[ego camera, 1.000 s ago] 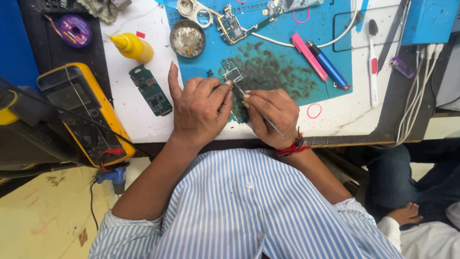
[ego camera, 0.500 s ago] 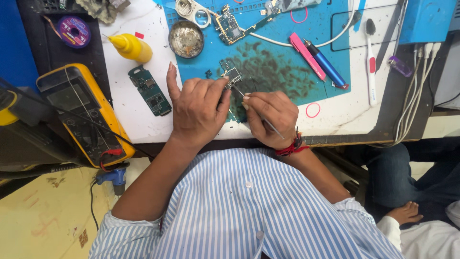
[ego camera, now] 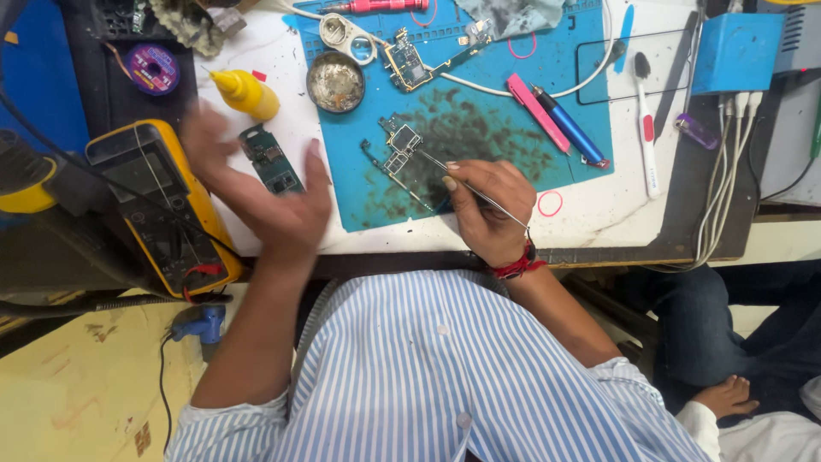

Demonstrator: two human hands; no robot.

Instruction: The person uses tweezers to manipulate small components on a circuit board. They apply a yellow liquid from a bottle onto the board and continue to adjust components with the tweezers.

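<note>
White desk (ego camera: 599, 214) surface carries a blue work mat (ego camera: 479, 120), stained dark at its centre. On that stain, at roughly 12 o'clock from my chest, lies a small bare circuit board (ego camera: 400, 147) with a thin frame piece beside it. My right hand (ego camera: 486, 205) rests on the mat's near edge and its grip is closed on a thin metal probe (ego camera: 466, 184); the tip points toward 10 o'clock and sits at the board's right edge. Whether the tip touches the board I cannot tell. A red thread band circles that wrist.

My left hand (ego camera: 265, 201) is blurred, lifted off the mat at 9 o'clock from the board, fingers spread wide and holding nothing. Just beyond it lies a second, green circuit board (ego camera: 270, 160) on the white desk. A yellow squeeze bottle (ego camera: 245, 92) lies at 11 o'clock from that board, and a round metal tin (ego camera: 335, 81) sits on the mat's far left corner. A yellow multimeter (ego camera: 162, 205) lies at the desk's left end. A pink tool (ego camera: 537, 111) and a blue pen (ego camera: 569, 128) lie side by side at 2 o'clock from my right hand, a white toothbrush (ego camera: 647, 128) further right
</note>
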